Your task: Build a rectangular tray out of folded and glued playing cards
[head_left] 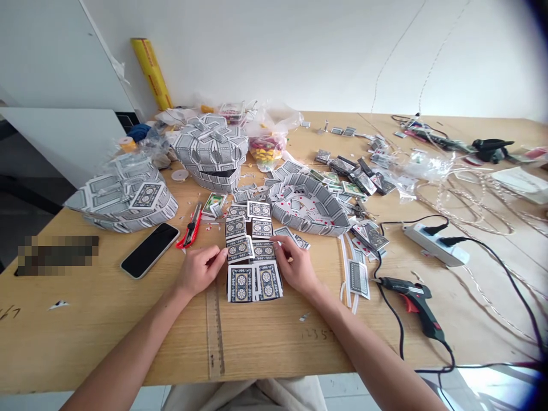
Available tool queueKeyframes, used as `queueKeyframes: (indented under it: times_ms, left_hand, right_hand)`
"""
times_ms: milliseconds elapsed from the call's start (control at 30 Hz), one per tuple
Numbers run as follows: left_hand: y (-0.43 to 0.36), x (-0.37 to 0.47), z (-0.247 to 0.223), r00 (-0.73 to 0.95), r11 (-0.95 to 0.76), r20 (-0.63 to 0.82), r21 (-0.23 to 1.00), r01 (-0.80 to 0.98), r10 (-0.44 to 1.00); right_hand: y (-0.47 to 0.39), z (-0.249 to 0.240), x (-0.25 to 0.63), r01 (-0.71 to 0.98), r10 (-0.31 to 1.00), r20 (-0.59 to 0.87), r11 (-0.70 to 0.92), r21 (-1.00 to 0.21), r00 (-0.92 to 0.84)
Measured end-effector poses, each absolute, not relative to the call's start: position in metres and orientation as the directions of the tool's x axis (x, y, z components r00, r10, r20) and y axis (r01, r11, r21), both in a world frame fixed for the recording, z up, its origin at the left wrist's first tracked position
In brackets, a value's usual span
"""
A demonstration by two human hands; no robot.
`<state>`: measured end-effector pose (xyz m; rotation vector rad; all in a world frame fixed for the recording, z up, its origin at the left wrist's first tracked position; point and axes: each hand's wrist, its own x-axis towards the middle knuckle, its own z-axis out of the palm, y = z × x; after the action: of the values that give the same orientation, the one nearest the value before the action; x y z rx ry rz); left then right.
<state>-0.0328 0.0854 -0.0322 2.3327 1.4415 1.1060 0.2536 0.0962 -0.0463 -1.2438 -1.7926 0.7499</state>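
Our two forearms (132,339) are lying nearest, slanting inward over the tabletop (171,342) from either side. Between our hands a panel of playing cards (264,251) is resting, its long axis running away from us and its paired cards forming two columns. Our left hand (203,269) is curling loosely, its thumb meeting the panel's left edge; our right hand (295,264) is bending too, its index finger pointing inward over the right edge. Neither hand is sitting clearly nearer, and we are not managing to tell whether either is pinching a card or only steadying it. The panel's near end is spreading toward us, past both hands.

Just on our side of the left hand a ruler (214,337) is lying lengthwise. Beyond that hand a red cutter knife (191,225) is slanting away, with a phone (149,251) resting to its left. Beyond the right hand a card-walled tray (308,224) is holding loose cards, and well to that hand's right a glue gun (413,299) is lying on its side.
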Motion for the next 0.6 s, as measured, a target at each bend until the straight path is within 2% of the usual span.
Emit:
queueKeyframes:
  times_ms: [600]
  left_hand:
    - [0.0852,-0.0317,-0.0315,0.241,-0.472,0.445,0.536,0.699,0.862]
  right_hand:
    - [0.0957,-0.0468,0.2541,0.457,0.946,0.262,0.322,-0.829,-0.190]
